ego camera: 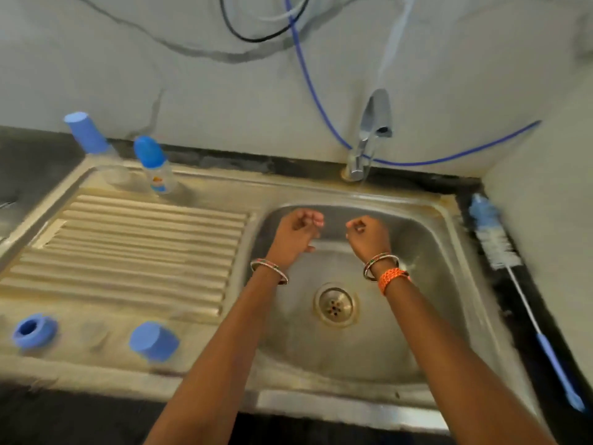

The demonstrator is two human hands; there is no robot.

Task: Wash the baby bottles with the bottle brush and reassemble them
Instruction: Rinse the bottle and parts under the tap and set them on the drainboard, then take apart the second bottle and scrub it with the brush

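Note:
Both my hands hover over the steel sink basin (pixel 426 316), below the tap. My left hand (pixel 296 234) and my right hand (pixel 367 236) have curled fingers and hold nothing. Two clear baby bottles stand at the back of the drainboard: a taller one with a blue cap (pixel 96 149) and a smaller one with a blue cap and printed label (pixel 155 167). On the sink's front ledge lie a blue screw ring (pixel 33 330) and a blue cap (pixel 154 340). The bottle brush (pixel 500 248), with white bristles and blue handle, lies on the dark counter right of the sink.
A chrome tap (pixel 369 139) rises at the back of the basin; no water runs from it. A blue hose (pixel 308 78) and a black cable hang on the wall. The ribbed drainboard (pixel 138 248) lies left of the basin. A wall closes in the right side.

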